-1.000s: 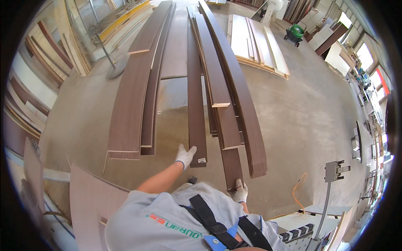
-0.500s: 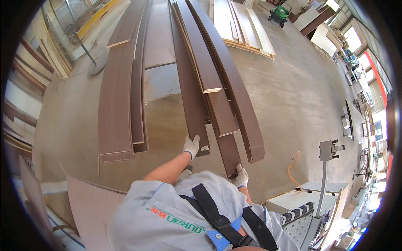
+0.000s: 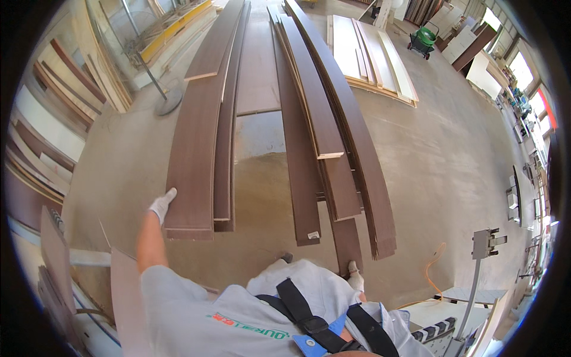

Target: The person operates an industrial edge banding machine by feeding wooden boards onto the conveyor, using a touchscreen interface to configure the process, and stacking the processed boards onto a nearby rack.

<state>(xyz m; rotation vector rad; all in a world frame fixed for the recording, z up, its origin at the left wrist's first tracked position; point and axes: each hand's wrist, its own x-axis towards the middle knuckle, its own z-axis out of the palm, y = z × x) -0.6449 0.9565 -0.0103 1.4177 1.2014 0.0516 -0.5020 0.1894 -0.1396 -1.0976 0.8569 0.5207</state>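
Note:
My left hand (image 3: 162, 206), in a white work glove, is at the left edge of the left stack of brown boards (image 3: 191, 166). Its fingertips lap over the top board's edge, and part of the grip is hidden. Low in the right stack, a narrow brown board (image 3: 347, 245) juts out towards me. My right hand (image 3: 355, 277), gloved too, is closed on its near end, partly covered by my body. Between the two stacks' outer boards lies a long brown board (image 3: 302, 208) with a small white label (image 3: 313, 235) at its near end.
White and pale panels (image 3: 375, 56) lie on a pallet at the far right. A round-based stand (image 3: 168, 102) is at the far left. Beside me on the right are a grey metal post (image 3: 474, 291) and an orange cord (image 3: 437, 262). Leaning panels (image 3: 47, 137) line the left.
My left hand has left the labelled board and gone left to the left stack's edge. My right hand stays at the narrow board's end. The view has shifted, moving the boards right and down.

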